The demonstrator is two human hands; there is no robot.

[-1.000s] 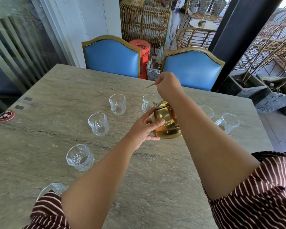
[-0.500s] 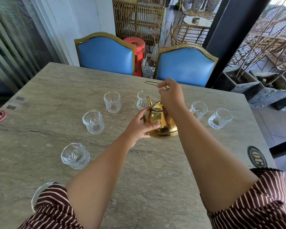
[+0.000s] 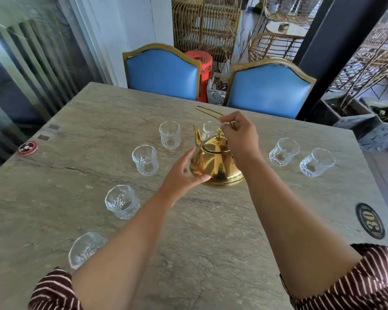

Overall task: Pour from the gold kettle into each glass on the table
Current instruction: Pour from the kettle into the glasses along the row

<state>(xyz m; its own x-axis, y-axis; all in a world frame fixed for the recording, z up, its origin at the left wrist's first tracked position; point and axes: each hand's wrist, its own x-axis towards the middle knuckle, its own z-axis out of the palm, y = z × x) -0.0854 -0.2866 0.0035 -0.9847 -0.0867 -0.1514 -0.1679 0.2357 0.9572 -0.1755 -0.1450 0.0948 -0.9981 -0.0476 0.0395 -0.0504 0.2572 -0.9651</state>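
The gold kettle (image 3: 217, 162) stands upright on the stone table (image 3: 211, 231), spout pointing away to the left, lid on. My left hand (image 3: 185, 173) cups its near-left side, thumb under the belly. My right hand (image 3: 240, 137) pinches the thin wire handle (image 3: 207, 111), which leans back to the left above the lid. Several clear cut glasses stand in an arc around the kettle: near left (image 3: 85, 249), left (image 3: 122, 202), (image 3: 145, 160), behind (image 3: 169, 135), one partly hidden behind the spout (image 3: 210, 128), and two at the right (image 3: 283, 151), (image 3: 317, 162). All look empty.
Two blue chairs (image 3: 164, 72) (image 3: 270, 90) stand at the table's far edge. A red round marker (image 3: 27, 147) lies at the left edge, and a black "30" disc (image 3: 370, 220) at the right edge. Rattan furniture and a dark pillar stand behind.
The view has shifted, so the table sits further right in frame. My right hand has lowered a little, still on the wire handle, and the lid knob now shows. The kettle stays on the table.
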